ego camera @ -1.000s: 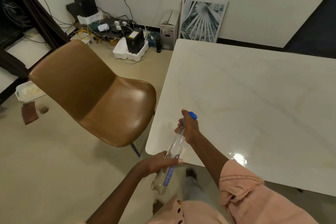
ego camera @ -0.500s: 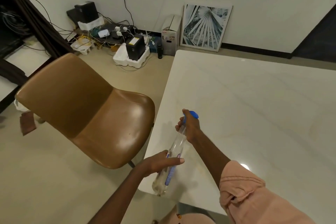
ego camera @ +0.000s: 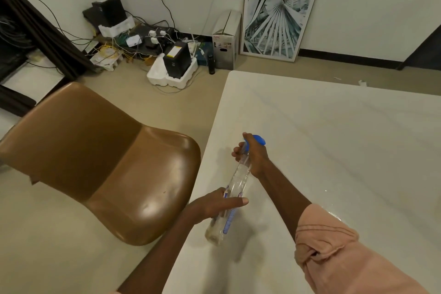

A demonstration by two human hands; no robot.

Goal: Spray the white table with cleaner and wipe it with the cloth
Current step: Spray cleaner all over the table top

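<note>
I hold the clear, blue-capped plastic spray bottle [ego camera: 238, 181], light and slick, over the white bench [ego camera: 334, 150]: right hand [ego camera: 253, 157] curled round its neck, left hand [ego camera: 222, 205] round its body.

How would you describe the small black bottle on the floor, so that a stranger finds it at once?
Start at the framed leaf picture leaning on the far wall, then go left to the white carton beside it. The black bottle stands upright on the floor just left of the carton's front. It is slim and dark, unlike the blocky black box in white foam nearby.
</note>
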